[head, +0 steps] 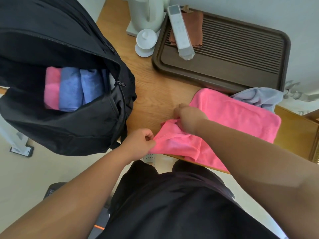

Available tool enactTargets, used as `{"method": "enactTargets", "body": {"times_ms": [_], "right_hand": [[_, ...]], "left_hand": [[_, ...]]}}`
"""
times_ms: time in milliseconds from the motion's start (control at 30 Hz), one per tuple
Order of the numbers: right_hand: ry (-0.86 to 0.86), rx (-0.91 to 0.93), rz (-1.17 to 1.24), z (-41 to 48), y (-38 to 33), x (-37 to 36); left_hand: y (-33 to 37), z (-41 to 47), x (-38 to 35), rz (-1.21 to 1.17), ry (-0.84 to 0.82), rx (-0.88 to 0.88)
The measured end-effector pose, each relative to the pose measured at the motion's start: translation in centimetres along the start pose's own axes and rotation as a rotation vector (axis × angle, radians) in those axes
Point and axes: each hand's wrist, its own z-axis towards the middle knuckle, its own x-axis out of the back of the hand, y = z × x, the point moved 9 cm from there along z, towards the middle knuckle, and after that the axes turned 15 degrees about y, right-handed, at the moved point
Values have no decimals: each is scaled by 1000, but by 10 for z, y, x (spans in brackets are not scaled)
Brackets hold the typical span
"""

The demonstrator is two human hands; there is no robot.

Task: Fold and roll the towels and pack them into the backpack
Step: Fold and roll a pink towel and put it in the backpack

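Observation:
A pink towel [236, 116] lies spread on the wooden table [155, 87], its near end bunched at the table's front edge. My left hand [139, 144] pinches that bunched end at its left corner. My right hand [188, 119] grips the same end a little farther in. To the left stands the open black backpack [72, 121], and inside it a rolled pink towel [51, 88] lies next to two rolled blue towels [78, 88]. A crumpled grey towel [259, 99] lies beyond the spread one.
A dark slatted tea tray [241, 54] sits at the back right with a white remote [180, 31] and a brown cloth [195, 25] on it. A white lidded cup [146, 42] and a pale kettle [146, 12] stand behind.

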Motion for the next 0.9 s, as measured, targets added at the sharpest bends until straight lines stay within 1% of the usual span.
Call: {"method": "enactTargets", "body": {"times_ms": [100,200,333,400,500,567,667,767,833,900], "right_hand": [[180,-105,216,15,8,29],[300,-130,294,31,8,60],[286,-132,301,53,-3,86],[326,-218,398,60,-3,98],[309,-417,703,61,-5,103],[272,-515,913,63,-12,103],[189,-624,1115,65,-24,105],[154,-655,1147,70,-34,109],[182,-652,1137,75,-38,109],[222,-637,1106,78,-38,110]], "left_hand": [[1,3,7,-34,28,-13],[5,3,17,-64,73,-43],[14,-1,32,-63,132,-80],[16,-4,41,-55,170,-88],[26,-10,51,-13,213,-147],[37,-16,58,-4,251,-189],[46,-22,76,27,366,-208],[45,-29,98,132,496,-198],[46,-33,107,182,552,-215],[49,-36,112,181,583,-236]]}}
